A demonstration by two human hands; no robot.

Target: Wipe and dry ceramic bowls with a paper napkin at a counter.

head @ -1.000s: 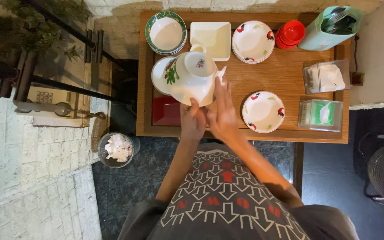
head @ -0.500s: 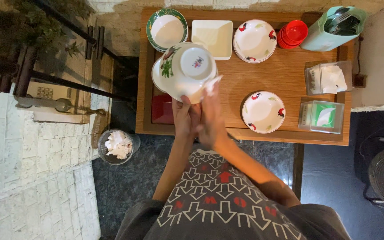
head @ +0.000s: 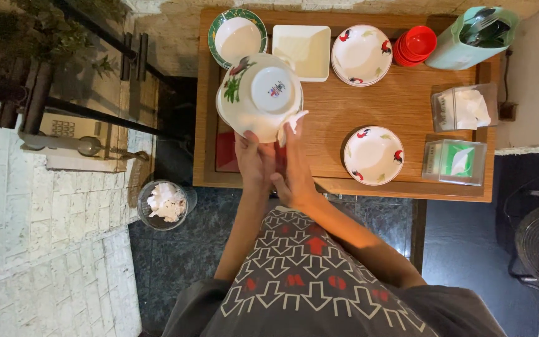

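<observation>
While the left hand (head: 254,161) grips the near rim of a white bowl (head: 260,97) with its fingers closed on the edge, the right hand (head: 294,168) holds a crumpled white tissue (head: 293,122) pinched in its fingers against the bowl's lower right side. The bowl sits upper left of centre in the frame, held above the left part of the wooden desk (head: 344,106), turned over so its round foot faces the camera and its mouth points down toward the desk; being round, it has no long axis to speak of. Around it lie a green-rimmed bowl (head: 237,37), a square white dish (head: 301,51), two painted plates (head: 361,54) (head: 373,155), stacked red cups (head: 415,45) and two clear tissue boxes (head: 463,107).
</observation>
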